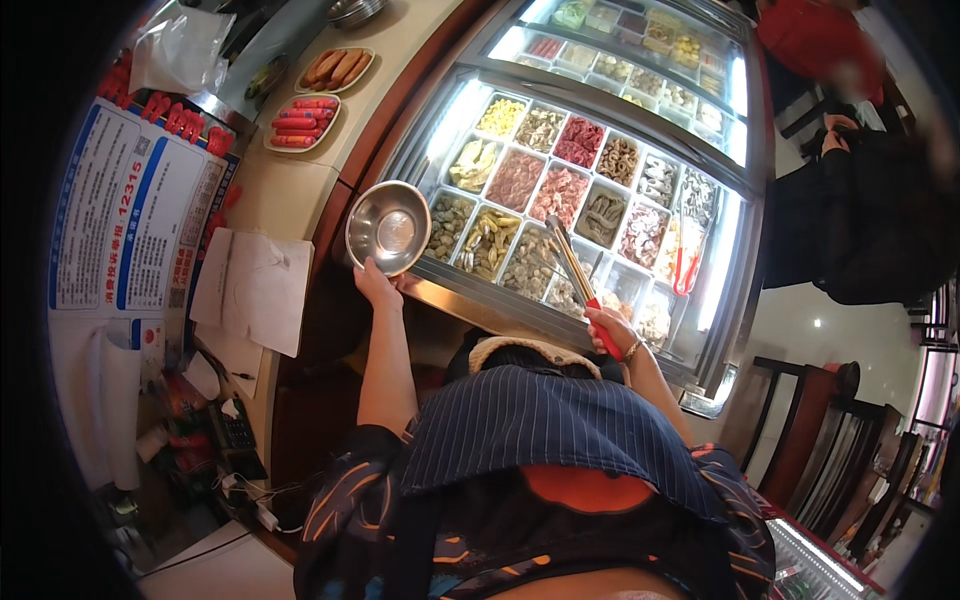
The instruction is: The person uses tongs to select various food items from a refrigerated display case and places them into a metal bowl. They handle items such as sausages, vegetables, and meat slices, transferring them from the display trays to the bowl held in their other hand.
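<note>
My left hand [376,284] grips the near rim of a round steel bowl [388,227], tilted at the front edge of a lit display case [470,300]. The bowl looks empty. My right hand [610,328] is closed on the red handles of metal tongs [573,266], whose tips reach over the trays of cut food [540,190] in the case. The tongs' tips are close together above a tray near the front; whether they hold anything is unclear. The trays carry several kinds of raw meat, vegetables and other pieces.
A second pair of red tongs [685,268] rests at the case's right side. Two plates of sausages [305,120] sit on the beige counter at upper left. Papers [255,285] hang beside posters. A person in red [815,40] and a person in black [880,215] stand at right.
</note>
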`<action>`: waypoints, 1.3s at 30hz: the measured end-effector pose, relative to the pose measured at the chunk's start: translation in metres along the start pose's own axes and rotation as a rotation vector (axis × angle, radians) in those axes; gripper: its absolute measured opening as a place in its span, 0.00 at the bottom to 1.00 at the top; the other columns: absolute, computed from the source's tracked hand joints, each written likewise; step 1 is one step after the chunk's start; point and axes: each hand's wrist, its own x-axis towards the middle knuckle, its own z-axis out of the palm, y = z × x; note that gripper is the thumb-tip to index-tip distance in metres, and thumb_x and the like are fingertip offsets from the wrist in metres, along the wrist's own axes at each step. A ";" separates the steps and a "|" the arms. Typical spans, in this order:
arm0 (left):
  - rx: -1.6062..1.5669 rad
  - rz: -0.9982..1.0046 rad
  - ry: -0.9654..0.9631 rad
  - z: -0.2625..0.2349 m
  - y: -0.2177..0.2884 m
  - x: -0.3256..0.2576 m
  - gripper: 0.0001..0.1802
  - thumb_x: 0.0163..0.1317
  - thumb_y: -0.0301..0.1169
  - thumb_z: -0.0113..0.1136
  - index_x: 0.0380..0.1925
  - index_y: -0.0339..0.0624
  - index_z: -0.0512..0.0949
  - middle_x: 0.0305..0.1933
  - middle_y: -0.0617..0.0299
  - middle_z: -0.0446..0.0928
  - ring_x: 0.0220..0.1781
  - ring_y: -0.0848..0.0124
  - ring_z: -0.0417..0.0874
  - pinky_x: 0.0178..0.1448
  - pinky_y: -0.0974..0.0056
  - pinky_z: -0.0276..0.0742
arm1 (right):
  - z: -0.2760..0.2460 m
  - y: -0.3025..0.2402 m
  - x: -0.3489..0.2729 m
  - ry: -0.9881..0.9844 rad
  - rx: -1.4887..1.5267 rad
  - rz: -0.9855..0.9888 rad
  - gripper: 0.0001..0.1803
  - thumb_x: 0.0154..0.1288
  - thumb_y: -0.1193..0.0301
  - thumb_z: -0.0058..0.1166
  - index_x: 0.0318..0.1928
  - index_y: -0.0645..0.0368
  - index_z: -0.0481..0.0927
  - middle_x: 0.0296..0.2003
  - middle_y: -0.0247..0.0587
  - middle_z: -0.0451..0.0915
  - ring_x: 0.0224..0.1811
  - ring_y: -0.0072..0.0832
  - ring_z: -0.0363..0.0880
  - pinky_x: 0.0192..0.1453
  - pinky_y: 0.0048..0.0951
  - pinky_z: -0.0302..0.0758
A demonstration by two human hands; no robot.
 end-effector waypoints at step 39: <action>0.181 0.126 0.060 0.006 -0.013 0.002 0.12 0.58 0.33 0.42 0.38 0.37 0.66 0.19 0.54 0.71 0.08 0.68 0.69 0.09 0.69 0.66 | -0.009 0.007 0.011 -0.018 0.114 0.041 0.19 0.58 0.53 0.49 0.39 0.54 0.67 0.18 0.29 0.68 0.11 0.15 0.62 0.10 0.17 0.62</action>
